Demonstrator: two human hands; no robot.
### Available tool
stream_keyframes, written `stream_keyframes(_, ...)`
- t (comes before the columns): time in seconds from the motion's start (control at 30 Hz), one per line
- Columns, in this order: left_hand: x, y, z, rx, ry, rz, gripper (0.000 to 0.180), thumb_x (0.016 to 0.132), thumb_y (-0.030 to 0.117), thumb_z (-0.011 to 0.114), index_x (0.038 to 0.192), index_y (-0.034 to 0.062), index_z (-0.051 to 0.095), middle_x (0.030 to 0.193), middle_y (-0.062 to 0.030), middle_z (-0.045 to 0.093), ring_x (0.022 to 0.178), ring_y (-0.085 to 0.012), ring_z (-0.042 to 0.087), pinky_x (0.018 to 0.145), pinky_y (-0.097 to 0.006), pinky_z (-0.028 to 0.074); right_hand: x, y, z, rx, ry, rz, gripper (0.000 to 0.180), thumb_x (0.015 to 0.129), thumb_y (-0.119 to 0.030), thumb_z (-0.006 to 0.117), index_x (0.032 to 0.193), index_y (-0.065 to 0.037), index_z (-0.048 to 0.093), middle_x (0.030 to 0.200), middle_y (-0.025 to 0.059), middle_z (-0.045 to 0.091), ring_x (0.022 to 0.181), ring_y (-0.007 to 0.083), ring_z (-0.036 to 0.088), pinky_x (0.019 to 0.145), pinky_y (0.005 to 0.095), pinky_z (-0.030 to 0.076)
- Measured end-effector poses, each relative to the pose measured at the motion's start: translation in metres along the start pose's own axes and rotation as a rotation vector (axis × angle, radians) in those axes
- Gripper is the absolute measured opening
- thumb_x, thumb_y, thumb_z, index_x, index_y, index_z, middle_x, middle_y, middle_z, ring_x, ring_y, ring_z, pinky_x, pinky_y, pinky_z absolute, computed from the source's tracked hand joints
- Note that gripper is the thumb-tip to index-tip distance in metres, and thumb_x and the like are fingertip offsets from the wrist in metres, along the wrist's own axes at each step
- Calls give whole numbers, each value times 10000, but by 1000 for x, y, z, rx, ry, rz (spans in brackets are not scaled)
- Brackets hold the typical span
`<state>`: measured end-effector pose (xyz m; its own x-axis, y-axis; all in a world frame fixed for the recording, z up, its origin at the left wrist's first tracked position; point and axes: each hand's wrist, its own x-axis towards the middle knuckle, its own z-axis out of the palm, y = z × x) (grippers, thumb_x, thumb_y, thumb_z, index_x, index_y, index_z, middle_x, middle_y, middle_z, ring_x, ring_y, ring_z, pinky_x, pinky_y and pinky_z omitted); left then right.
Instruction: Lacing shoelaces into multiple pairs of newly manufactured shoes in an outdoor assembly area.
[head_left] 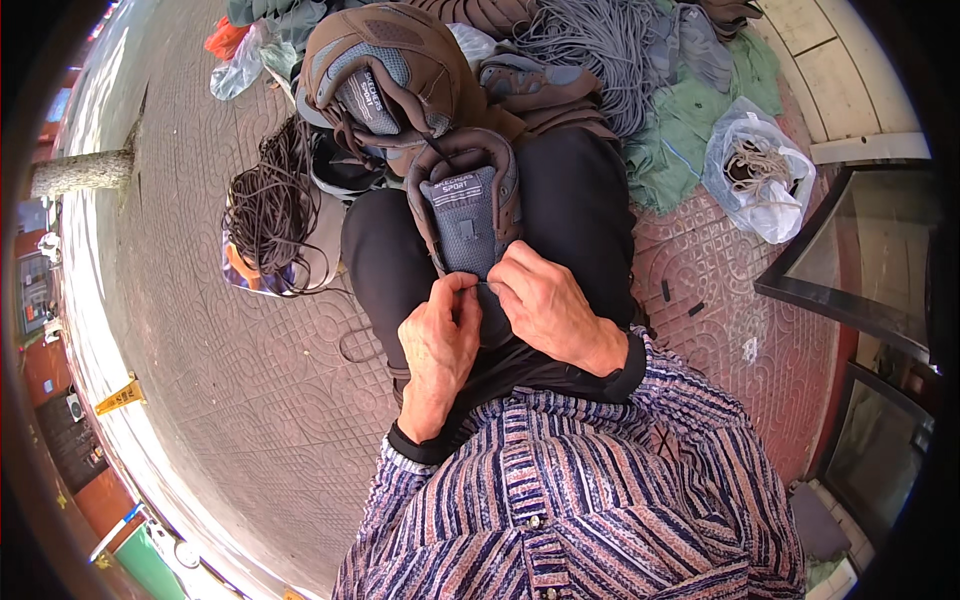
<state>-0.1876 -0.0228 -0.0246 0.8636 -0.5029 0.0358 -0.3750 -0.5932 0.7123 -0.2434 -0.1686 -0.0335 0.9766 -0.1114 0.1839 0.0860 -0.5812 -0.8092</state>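
A brown and grey-blue shoe upper [465, 225] lies across my lap, its padded collar facing away from me and its grey tongue facing up. At its near end my left hand [440, 335] is closed in a pinch, thumb against bent fingers. Just to the right, my right hand [555, 305] also pinches the near end, close to the left fingertips. A small dark piece shows between the fingers, too hidden to name. Beyond the upper, touching it, rests a larger stack of brown shoe uppers [450, 75] with dark laces hanging from it.
A bundle of dark laces [270, 215] lies on a bag at the left. Grey cords [590, 60] and a green cloth [690, 130] are at the far right. A plastic bag of light cords [760, 175] stands near a black-framed glass panel [860, 260]. Dark scraps [696, 309] dot the paving.
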Motion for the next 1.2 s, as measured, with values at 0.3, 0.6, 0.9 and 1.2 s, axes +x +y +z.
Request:
stream_keyframes(0.3, 1, -1, -1, 40, -31, 3, 126, 830, 58, 619, 949, 80, 583, 587, -87, 575, 517, -256, 591, 495, -355, 452, 1, -4, 3, -188, 28, -26, 137, 738, -12, 595, 858, -17, 530, 849, 124, 496, 754, 296, 569, 624, 376, 499)
stream_keyframes(0.6, 0, -2, 0, -2, 0, 27, 139, 819, 44, 618, 947, 81, 580, 576, -80, 564, 508, -252, 585, 489, -349, 446, 4, -1, 1, -250, 30, -203, 213, 747, -17, 572, 949, 1, 506, 842, 128, 508, 792, 266, 562, 664, 339, 507)
stream_keyframes(0.9, 0, -2, 3, -13, -7, -12, 147, 812, 61, 635, 947, 88, 584, 579, -72, 569, 511, -242, 589, 487, -348, 445, 3, -3, 2, -38, 2, -87, 266, 725, 87, 550, 954, 2, 444, 815, 161, 541, 793, 342, 577, 692, 397, 495)
stream_keyframes(1.2, 0, -2, 2, -13, 4, -2, 151, 809, 66, 643, 949, 90, 591, 581, -69, 572, 511, -235, 591, 488, -343, 450, 8, -5, -1, 71, 69, 2, 235, 767, 100, 538, 965, 10, 447, 857, 175, 554, 821, 365, 579, 698, 419, 483)
